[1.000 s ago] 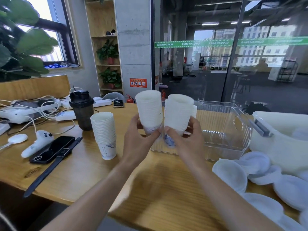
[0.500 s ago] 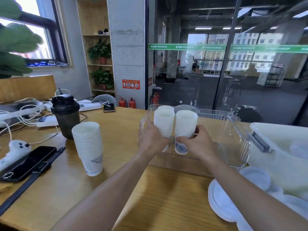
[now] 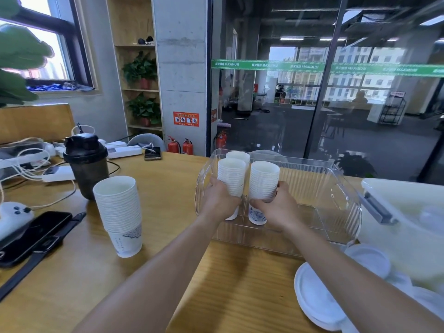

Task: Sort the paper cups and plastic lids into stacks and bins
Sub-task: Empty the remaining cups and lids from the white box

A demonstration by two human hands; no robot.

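Observation:
Two stacks of white paper cups stand inside a clear plastic bin on the wooden table. My left hand grips the left stack near its base. My right hand grips the right stack. A third stack shows just behind the left one, inside the bin. Another tall cup stack stands free on the table to the left. White plastic lids lie piled at the lower right.
A white bin with a grey handle holds lids at the right edge. A dark shaker bottle, a phone with a strap, a white controller, cables and power strips crowd the table's left side.
Both hands carried the two cup stacks forward and down from mid-air into the clear bin, where their bases now sit on or near its floor. The camera moved closer to the bin.

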